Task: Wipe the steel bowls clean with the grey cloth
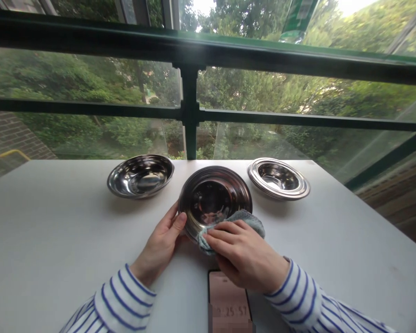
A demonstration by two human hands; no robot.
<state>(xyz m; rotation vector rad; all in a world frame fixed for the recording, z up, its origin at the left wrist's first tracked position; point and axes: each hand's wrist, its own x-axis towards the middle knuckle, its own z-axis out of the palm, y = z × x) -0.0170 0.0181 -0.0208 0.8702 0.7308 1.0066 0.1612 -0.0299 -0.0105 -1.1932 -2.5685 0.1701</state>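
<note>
Left grip [162, 240] clasping middle bowl [215, 196], right grip [242, 254] clutching cloth [249, 221]; left bowl [140, 175], right bowl [278, 178], phone [229, 300] nearby.

The left hand [161, 245] steadies the middle bowl [215, 199] on the worktop [55, 240]; the right hand [244, 256] presses a cloth [242, 219] on its rim.

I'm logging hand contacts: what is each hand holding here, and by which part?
The left hand grips the middle steel bowl by its near-left rim. The right hand holds a bluish cloth, bunched under its fingers against the bowl's near rim.
</note>
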